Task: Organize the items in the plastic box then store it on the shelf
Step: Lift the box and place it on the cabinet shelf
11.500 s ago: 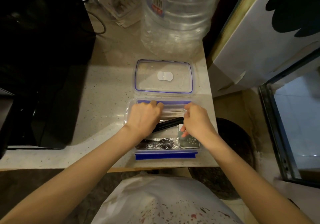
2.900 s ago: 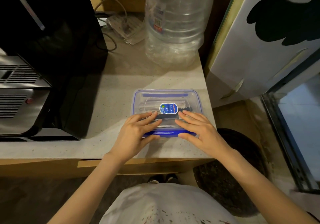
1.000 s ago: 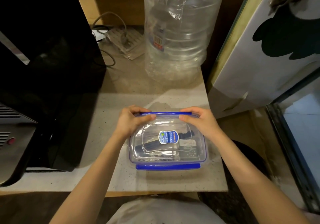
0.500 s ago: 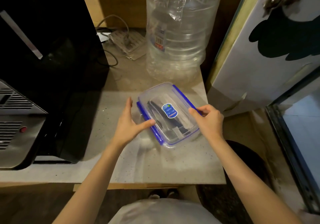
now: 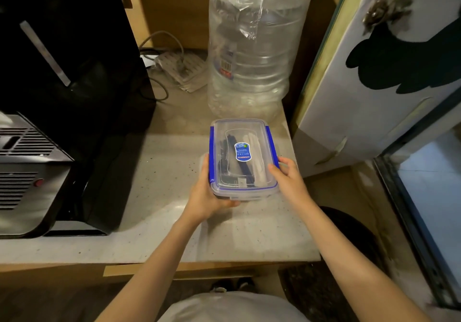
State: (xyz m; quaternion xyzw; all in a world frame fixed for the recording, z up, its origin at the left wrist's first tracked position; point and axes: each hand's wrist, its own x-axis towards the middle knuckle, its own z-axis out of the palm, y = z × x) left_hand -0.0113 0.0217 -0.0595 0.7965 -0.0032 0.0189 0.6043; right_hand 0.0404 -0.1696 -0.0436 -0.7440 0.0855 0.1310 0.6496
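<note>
left hand (image 5: 207, 197): curls under the near left corner of the plastic box (image 5: 243, 158), palm cupping the bottom, fingers hidden beneath it.
right hand (image 5: 287, 179): grips the near right corner, thumb laid on the lid's edge, the other fingers wrapped round the side wall.
where the box is: held between both hands, long axis pointing away from the person, over the pale surface (image 5: 174, 184); whether its far end touches the surface i cannot tell.
lid: clear, shut, with blue clips (image 5: 272, 147) folded down along both long sides and a blue sticker (image 5: 242, 151) in the middle.
contents: dark and white long items show through the lid; too blurred to name.
how it will likely handle: stiff, light for its size, smooth and a bit slippery; loose contents may slide and rattle if tipped.
where to hold: low on the two opposite walls or under the base, away from the clips, kept level.
nearby: a big clear water bottle (image 5: 252, 47) stands just beyond the box; a black appliance (image 5: 62, 72) sits at left.
</note>
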